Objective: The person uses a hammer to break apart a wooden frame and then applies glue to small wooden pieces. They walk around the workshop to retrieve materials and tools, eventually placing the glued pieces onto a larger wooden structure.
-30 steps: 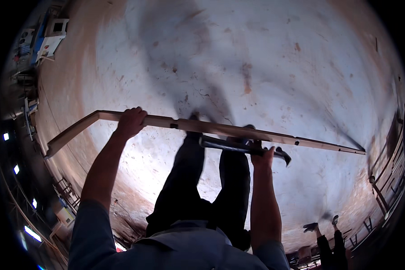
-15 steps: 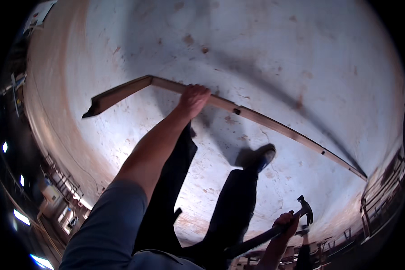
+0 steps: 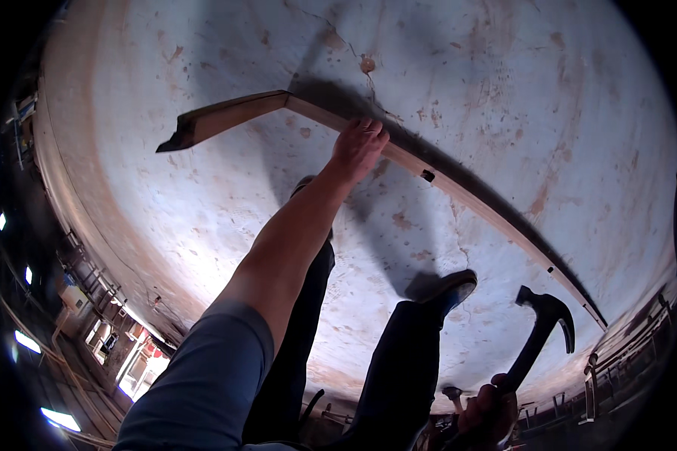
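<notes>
My left hand [image 3: 359, 146] is closed over a long, thin wooden beam [image 3: 489, 207] near its bend. One short arm of the beam angles off to the left and ends in a dark, stepped cut; several small dark notches mark the long arm, which runs away to the right. The beam lies close to the pale floor, its shadow tight along its far edge. At the lower right my right hand [image 3: 489, 410], dim in shadow, grips the handle of a claw hammer [image 3: 538, 331]. The hammer's head is up, apart from the beam.
The pale floor [image 3: 226, 218] is stained and cracked. My legs and one shoe [image 3: 455, 286] are on the near side of the beam. Wooden racks [image 3: 632, 353] stand at the right rim, and bright lamps [image 3: 27, 342] show at the left rim.
The beam has come down nearer the floor, its shadow closing up to it. My right hand has shifted slightly right and lower in view, and the hammer now stands more upright and looks larger.
</notes>
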{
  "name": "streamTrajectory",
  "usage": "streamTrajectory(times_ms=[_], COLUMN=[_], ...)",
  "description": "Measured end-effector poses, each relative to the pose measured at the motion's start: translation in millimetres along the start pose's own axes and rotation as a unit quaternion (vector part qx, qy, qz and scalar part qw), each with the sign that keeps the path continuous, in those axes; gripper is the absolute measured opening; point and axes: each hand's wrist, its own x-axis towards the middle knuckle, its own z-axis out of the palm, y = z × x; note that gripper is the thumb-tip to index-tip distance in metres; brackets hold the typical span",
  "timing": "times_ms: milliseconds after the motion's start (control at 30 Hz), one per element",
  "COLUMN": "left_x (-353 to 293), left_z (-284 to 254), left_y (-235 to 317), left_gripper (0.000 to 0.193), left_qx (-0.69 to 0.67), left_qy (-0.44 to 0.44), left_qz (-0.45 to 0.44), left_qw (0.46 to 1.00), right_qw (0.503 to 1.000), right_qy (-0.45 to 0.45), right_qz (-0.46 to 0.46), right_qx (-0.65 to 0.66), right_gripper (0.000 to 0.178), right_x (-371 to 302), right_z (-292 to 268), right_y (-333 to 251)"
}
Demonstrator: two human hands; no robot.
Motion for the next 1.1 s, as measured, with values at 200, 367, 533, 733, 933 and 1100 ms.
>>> streamTrajectory(times_ms=[200, 367, 533, 733, 933, 1100], left_x=[-2, -17, -111, -130, -120, -111], left_z=[17, -13, -60, -147, -155, -169], left_y=[-9, -18, -53, -103, -117, -111], left_gripper=[0.019, 0.029, 0.073, 0.083, 0.061, 0.035], left_qx=[-0.035, -0.188, -0.446, -0.455, -0.619, -0.348], left_qy=[0.077, 0.005, 0.225, 0.283, 0.267, 0.276], left_qz=[0.003, -0.143, -0.483, -0.330, -0.340, -0.304], left_qw=[0.996, 0.972, 0.719, 0.777, 0.656, 0.843], right_qw=[0.956, 0.917, 0.795, 0.872, 0.690, 0.646], right_qy=[0.084, 0.070, -0.123, -0.283, -0.264, -0.226], right_qz=[-0.031, -0.018, -0.193, -0.209, -0.334, -0.293], right_qx=[-0.278, -0.392, -0.561, -0.340, -0.585, -0.668], right_gripper=[0.035, 0.034, 0.024, 0.040, 0.027, 0.027], right_x=[6, 10, 15, 54, 72, 95], right_z=[16, 54, 90, 182, 274, 301], right_y=[20, 26, 28, 62, 87, 103])
